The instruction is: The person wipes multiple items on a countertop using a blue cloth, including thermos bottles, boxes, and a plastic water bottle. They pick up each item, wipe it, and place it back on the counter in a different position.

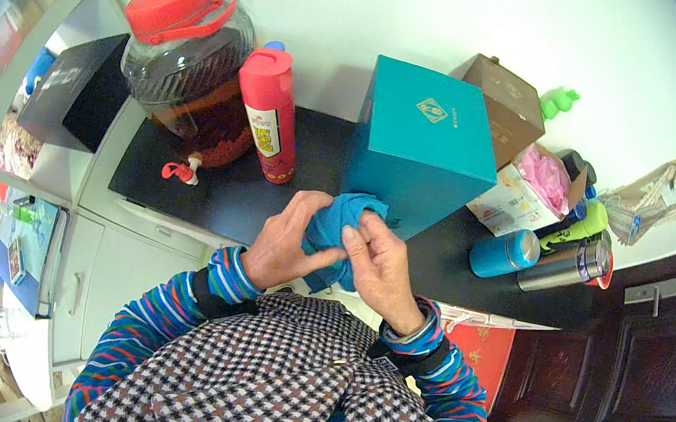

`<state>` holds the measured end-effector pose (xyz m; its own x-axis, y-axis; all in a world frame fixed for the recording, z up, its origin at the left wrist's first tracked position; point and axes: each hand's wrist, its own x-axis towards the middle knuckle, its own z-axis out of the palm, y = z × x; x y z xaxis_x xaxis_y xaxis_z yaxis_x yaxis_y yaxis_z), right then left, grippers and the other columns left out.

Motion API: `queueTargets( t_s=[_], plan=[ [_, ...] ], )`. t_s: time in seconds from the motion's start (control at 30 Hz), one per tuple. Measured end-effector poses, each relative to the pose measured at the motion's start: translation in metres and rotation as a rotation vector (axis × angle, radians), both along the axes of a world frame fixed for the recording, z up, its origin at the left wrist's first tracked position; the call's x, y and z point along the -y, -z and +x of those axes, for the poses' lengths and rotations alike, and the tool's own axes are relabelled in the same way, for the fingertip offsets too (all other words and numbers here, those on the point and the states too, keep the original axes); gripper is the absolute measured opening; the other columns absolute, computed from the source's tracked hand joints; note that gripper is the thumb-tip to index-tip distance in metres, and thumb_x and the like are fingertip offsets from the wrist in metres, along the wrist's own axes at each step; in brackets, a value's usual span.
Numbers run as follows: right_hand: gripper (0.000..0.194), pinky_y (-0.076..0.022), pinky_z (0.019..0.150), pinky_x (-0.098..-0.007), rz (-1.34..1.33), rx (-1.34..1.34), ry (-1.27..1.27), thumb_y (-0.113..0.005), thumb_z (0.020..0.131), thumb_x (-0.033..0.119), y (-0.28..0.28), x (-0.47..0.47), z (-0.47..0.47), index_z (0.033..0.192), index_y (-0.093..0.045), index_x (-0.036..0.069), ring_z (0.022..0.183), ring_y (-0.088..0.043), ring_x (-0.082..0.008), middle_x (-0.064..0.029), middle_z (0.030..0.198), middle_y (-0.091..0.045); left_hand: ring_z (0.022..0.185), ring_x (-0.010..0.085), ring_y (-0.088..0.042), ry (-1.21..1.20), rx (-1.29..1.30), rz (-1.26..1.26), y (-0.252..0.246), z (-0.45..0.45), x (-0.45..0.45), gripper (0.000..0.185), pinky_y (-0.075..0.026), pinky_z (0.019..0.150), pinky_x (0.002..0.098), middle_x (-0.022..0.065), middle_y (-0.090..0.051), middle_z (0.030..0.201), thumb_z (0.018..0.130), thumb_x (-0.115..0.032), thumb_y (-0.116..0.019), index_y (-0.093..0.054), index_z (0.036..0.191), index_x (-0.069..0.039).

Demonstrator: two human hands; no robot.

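Note:
A bunched blue cloth is held between both hands, in front of a tall teal box that stands on the black cabinet top. My left hand grips the cloth from its left side, the thumb reaching across below it. On the other side, my right hand pinches the cloth between thumb and fingers. Part of the cloth hangs below the hands. To the left of the teal box stands a red spray can with a red cap.
A large glass jar with a red lid, dark contents and a tap stands at the left. Behind and right are a brown box, an open carton holding pink plastic, a blue flask and a steel flask. A dark door is at the right.

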<state>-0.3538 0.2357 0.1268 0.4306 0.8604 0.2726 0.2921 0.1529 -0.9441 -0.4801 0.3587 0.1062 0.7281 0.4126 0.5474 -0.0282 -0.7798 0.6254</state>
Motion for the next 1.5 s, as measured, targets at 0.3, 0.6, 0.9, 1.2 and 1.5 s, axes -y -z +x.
queueTargets(
  t_s=[0.3, 0.6, 0.9, 1.2, 1.5],
  plan=[
    [0.017, -0.0531, 0.083, -0.0339, 0.265, 0.687, 0.372, -0.059, 0.091, 0.004, -0.102, 0.016, 0.042, 0.105, -0.066, -0.003, 0.094, -0.069, -0.0273, -0.0166, 0.102, -0.07, 0.087, 0.0115, -0.057, -0.126, 0.521, -0.456, -0.038, 0.037, -0.041, 0.033, -0.048, 0.076, 0.0258, 0.006, -0.06, 0.1, 0.088, -0.001, -0.06, -0.054, 0.12, -0.001],
    [0.041, -0.037, 0.105, -0.046, -0.126, 1.15, 0.344, -0.051, 0.097, 0.03, -0.118, -0.039, 0.088, 0.123, -0.057, 0.0, 0.126, -0.047, -0.0408, -0.0239, 0.13, -0.055, 0.125, 0.0307, -0.046, 0.041, 0.56, -0.412, -0.042, 0.127, -0.055, 0.044, -0.033, 0.108, 0.0369, 0.0189, -0.049, 0.133, 0.103, -0.028, -0.037, -0.044, 0.137, -0.001],
    [0.045, -0.0313, 0.108, -0.0508, -0.287, 1.239, 0.285, -0.044, 0.098, 0.03, -0.118, -0.037, 0.085, 0.134, -0.05, 0.003, 0.131, -0.041, -0.043, -0.0244, 0.138, -0.048, 0.138, 0.0267, -0.036, -0.103, 0.151, -0.769, 0.123, 0.096, -0.024, 0.053, -0.025, 0.114, 0.0338, 0.0169, -0.037, 0.149, 0.105, -0.032, -0.029, -0.034, 0.145, 0.004],
    [0.045, -0.0324, 0.107, -0.0509, -0.293, 1.235, 0.273, -0.044, 0.098, 0.028, -0.119, -0.037, 0.086, 0.136, -0.049, 0.004, 0.131, -0.04, -0.0428, -0.0234, 0.14, -0.046, 0.133, 0.036, -0.041, -0.061, 0.34, -0.67, 0.024, 0.096, -0.018, 0.049, -0.032, 0.11, 0.0397, 0.0247, -0.041, 0.142, 0.102, -0.028, -0.039, -0.037, 0.143, -0.001],
    [0.046, -0.0308, 0.109, -0.0498, -0.318, 1.21, 0.276, -0.042, 0.099, 0.029, -0.118, -0.036, 0.085, 0.136, -0.048, 0.004, 0.133, -0.038, -0.0421, -0.0243, 0.141, -0.045, 0.123, 0.0355, -0.051, 0.071, 0.511, -0.225, 0.006, 0.054, 0.003, 0.065, -0.042, 0.104, 0.0415, 0.0178, -0.049, 0.137, 0.072, 0.016, -0.061, -0.054, 0.132, -0.009]
  ],
)
